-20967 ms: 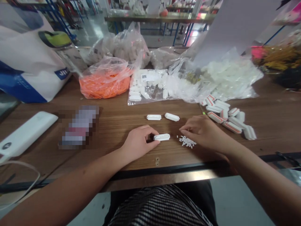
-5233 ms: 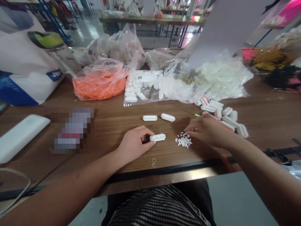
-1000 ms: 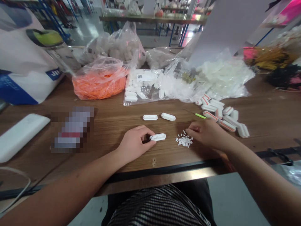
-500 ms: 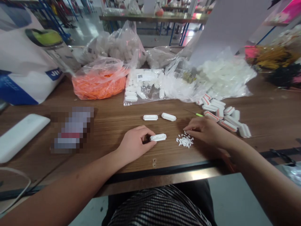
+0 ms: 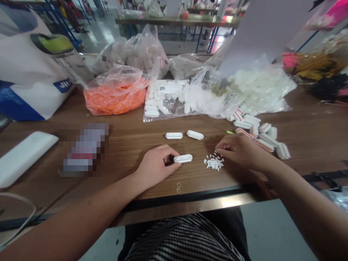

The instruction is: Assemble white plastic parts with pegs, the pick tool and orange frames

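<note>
Pinching connector [image 5: 183, 158] with left hand [image 5: 154, 166], flat on bench [image 5: 130, 145] near front edge. Resting right hand [image 5: 239, 152] just beside pins [image 5: 214, 164], with curled fingers; cannot tell whether gripping anything.

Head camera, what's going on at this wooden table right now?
A person sits at a brown wooden table. The left hand pinches one end of a white oblong plastic housing lying on it. The right hand has its fingertips at a small heap of tiny white plastic pieces; whether they grip one is unclear. Two more white housings lie just beyond, with a pile of red-striped white housings further right.
</note>
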The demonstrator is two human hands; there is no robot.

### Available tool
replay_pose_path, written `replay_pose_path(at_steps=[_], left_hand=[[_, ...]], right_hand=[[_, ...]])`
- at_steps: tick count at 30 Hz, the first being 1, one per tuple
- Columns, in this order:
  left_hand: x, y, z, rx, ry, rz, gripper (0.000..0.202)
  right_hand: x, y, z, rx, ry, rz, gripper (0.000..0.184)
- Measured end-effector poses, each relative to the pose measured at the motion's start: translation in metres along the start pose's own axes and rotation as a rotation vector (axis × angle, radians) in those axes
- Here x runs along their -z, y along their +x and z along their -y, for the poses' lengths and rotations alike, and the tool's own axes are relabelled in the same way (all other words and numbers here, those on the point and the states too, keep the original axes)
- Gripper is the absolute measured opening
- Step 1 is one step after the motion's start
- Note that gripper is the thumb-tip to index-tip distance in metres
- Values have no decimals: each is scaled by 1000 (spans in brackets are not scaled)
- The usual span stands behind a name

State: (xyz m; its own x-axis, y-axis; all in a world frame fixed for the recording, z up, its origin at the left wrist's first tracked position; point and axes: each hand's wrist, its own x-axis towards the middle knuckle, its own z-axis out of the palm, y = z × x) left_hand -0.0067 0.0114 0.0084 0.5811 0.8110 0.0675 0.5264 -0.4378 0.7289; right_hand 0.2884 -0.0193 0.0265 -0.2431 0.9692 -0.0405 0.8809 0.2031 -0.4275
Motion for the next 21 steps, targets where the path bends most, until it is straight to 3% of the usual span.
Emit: replay_pose_path(at_steps=[4, 10, 13, 16, 21], left_hand=[[0, -1, 1, 5, 7, 5, 10], [1, 0, 0, 6, -1, 2, 10], [0, 0, 0, 5, -4, -3, 10], [-1, 0, 1, 7, -1, -12, 10], [-3, -1, 2, 2, -2, -16, 11]], right_hand=[[1, 2, -6, 86, 48, 28, 18], [-6, 2, -4, -20, 25, -1, 16], [-8, 3, 11, -77, 178, -52, 16], [-11, 9, 37, 3, 331, -76, 17], [-23, 20, 68, 180, 222, -47, 13]])
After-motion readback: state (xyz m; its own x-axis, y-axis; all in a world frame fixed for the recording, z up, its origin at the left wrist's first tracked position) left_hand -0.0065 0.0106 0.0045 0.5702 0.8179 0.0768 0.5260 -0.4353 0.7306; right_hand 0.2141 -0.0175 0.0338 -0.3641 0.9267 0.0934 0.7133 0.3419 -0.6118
